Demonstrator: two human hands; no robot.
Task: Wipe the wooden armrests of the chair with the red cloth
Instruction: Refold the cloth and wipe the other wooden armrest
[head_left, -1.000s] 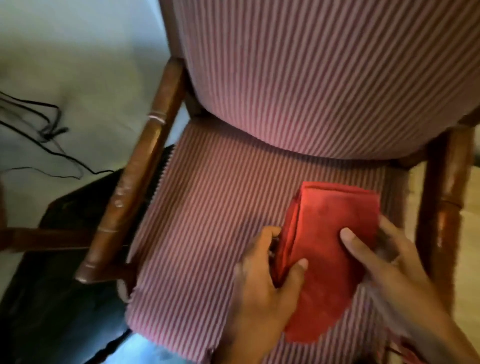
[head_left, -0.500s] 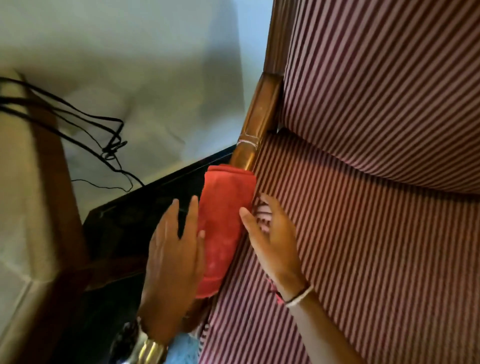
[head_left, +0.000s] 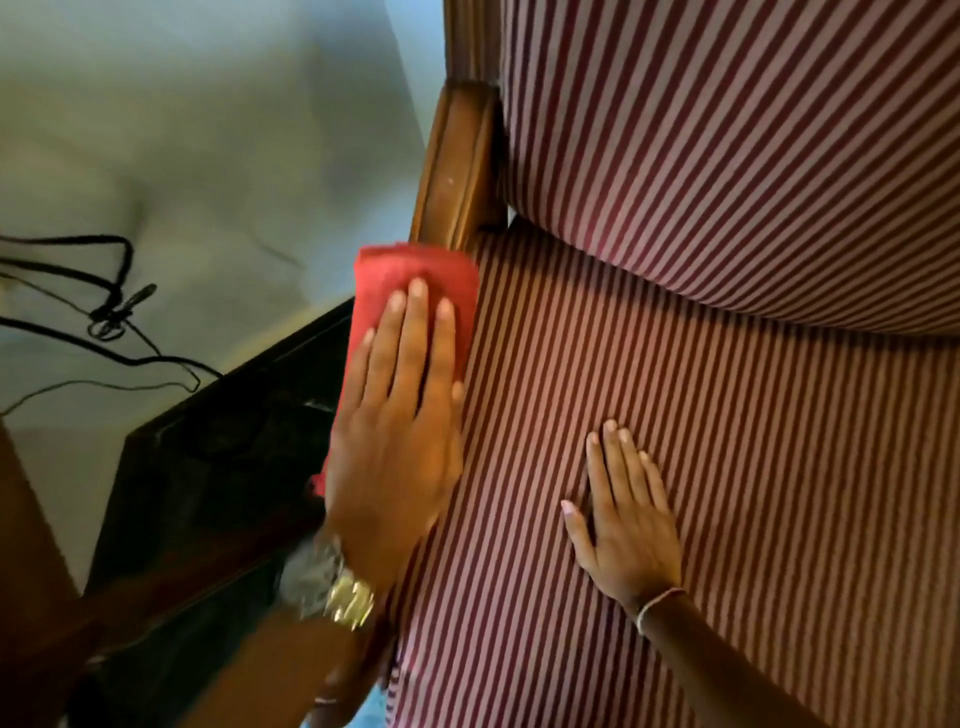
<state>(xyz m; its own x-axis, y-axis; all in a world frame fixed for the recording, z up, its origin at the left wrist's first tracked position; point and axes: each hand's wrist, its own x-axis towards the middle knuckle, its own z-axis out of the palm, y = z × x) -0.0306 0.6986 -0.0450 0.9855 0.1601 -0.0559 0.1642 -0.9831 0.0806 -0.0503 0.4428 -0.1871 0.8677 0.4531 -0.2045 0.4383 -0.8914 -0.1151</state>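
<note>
The red cloth (head_left: 387, 280) lies folded over the chair's left wooden armrest (head_left: 457, 171). My left hand (head_left: 397, 415) presses flat on top of the cloth, fingers pointing up the armrest toward the backrest. Only the upper stretch of the armrest shows above the cloth. My right hand (head_left: 621, 519) rests flat with fingers apart on the striped seat cushion (head_left: 727, 467), holding nothing. The right armrest is out of view.
The striped backrest (head_left: 727, 156) rises at the upper right. A dark low table or box (head_left: 208, 467) stands just left of the armrest. Black cables (head_left: 104, 312) trail over the pale floor (head_left: 208, 130) at the left.
My left hand moved from beside the cloth onto its top. The right hand left the cloth and settled flat on the seat. The cloth sits higher on the armrest.
</note>
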